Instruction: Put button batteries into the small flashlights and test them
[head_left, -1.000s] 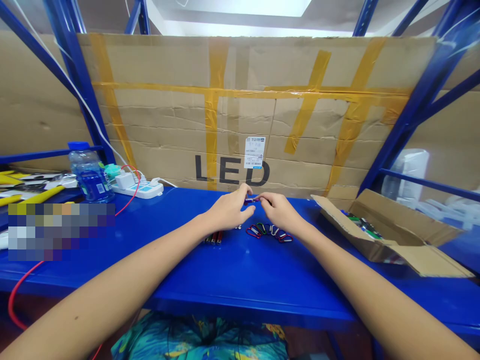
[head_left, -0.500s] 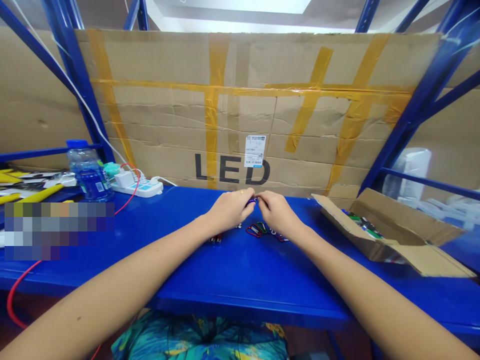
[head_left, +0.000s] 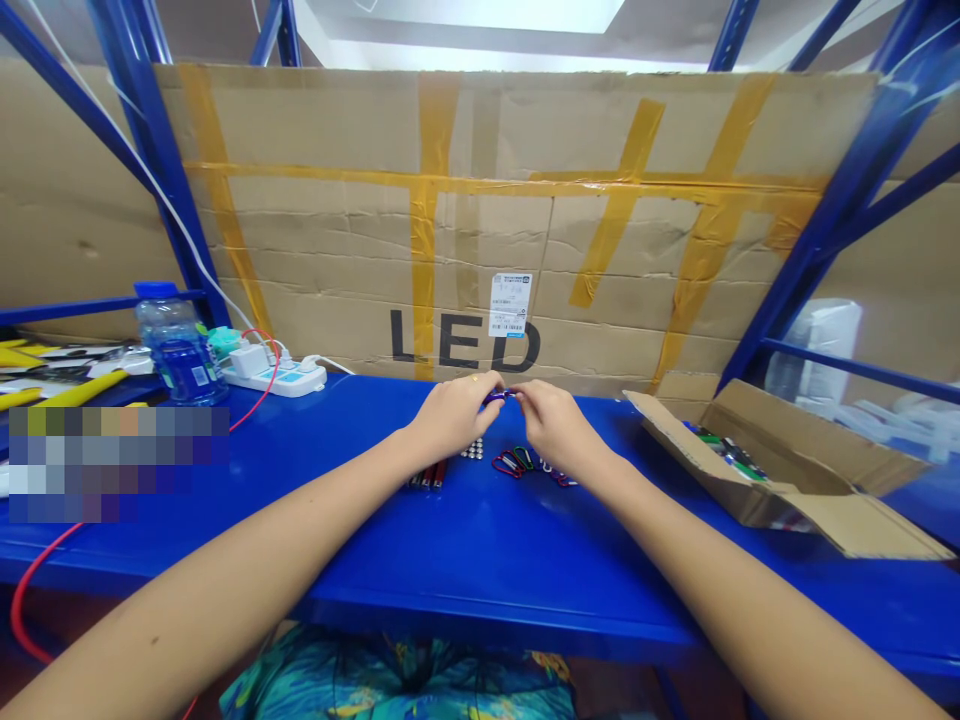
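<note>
One blue bench (head_left: 480,560) bears one open cardboard box (head_left: 780,470) at its right. The left hand (head_left: 450,415) and right hand (head_left: 555,425) both pinch one small purple piece (head_left: 496,397) between closed fingertips above mid-bench. About four coloured clips (head_left: 517,462) lie just below.

Small-parts assembly bench set into warehouse racking.

The worktop is a blue steel shelf (head_left: 480,570) between blue rack uprights (head_left: 161,170), backed by a flattened, taped cardboard box printed "LED" (head_left: 465,340). Left of the left hand (head_left: 450,420) sit a power strip (head_left: 277,377) and water bottle (head_left: 180,350); right of the right hand (head_left: 559,428), an open carton (head_left: 787,440) of small parts; just beneath both, loose carabiner clips (head_left: 517,462).
</note>
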